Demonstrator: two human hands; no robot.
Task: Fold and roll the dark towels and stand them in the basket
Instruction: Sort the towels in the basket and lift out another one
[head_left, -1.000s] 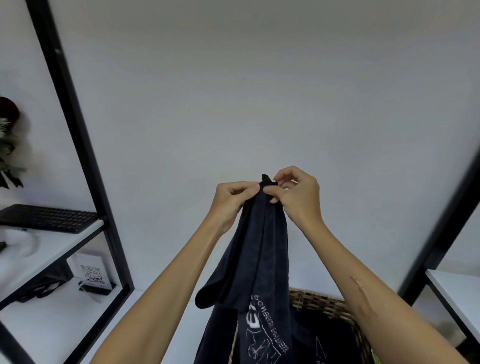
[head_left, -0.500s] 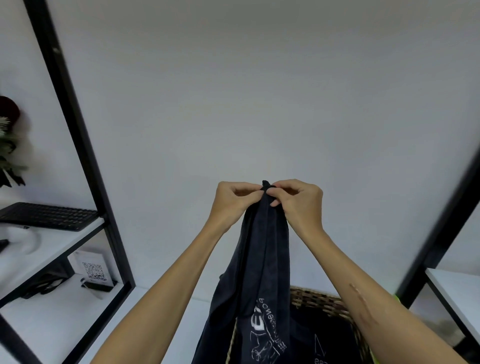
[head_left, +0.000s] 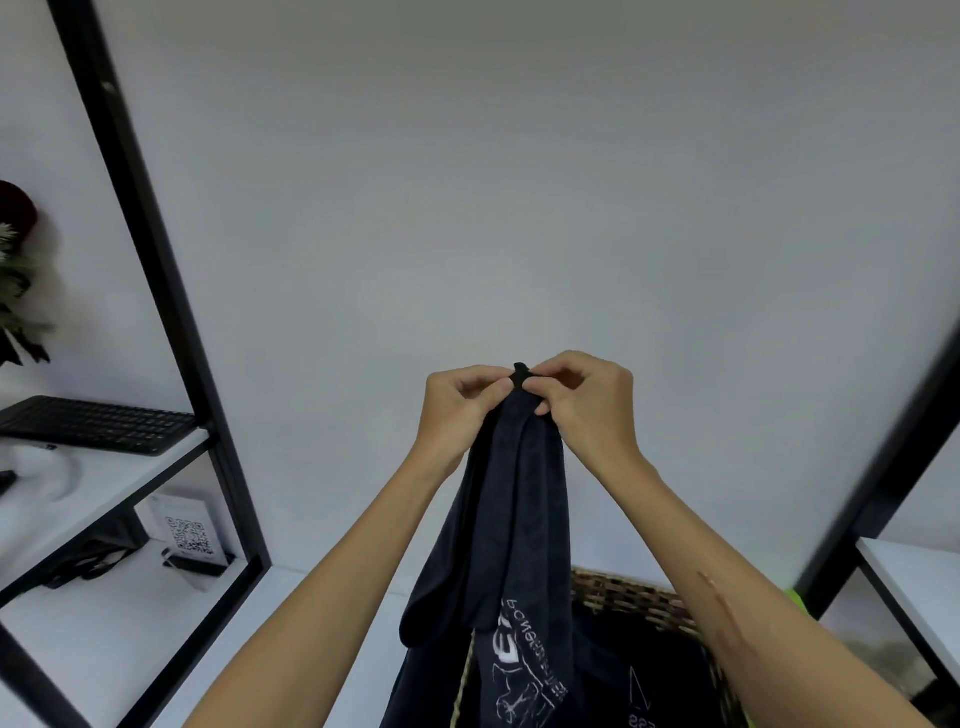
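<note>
The left hand (head_left: 462, 410) is raised in front of the wall, fingers curled and thumb pressed in, pinching the top of the dark towel (head_left: 511, 525) from its own side. The pinch sits right at the cloth's uppermost point, where a small nub of fabric pokes up between the two hands. Straight below that grip the towel hangs as one long, narrow bundle, its long axis close to vertical and several lengthwise folds running down it. A loose lobe bulges out below and to the left of the grip, and lower still the white printed lettering shows on the hanging panel before the cloth leaves the bottom of the view.

The right hand (head_left: 582, 405) pinches the same top point from the other side, fingers curled round the edge, its fingertips nearly touching those of the left. Both hands are equally near the towel and level with each other, so neither has the lead.

Below and to the right of the grip stands the woven basket (head_left: 639, 597), with more dark cloth inside it; whether that is a rolled towel or loose fabric I cannot tell.

My reading is that the folding step is only starting. Everything turns on the cloth hanging directly under two pinches that sit together: to open the edge flat the hands would have to part sideways along the top hem, one to each side
</note>
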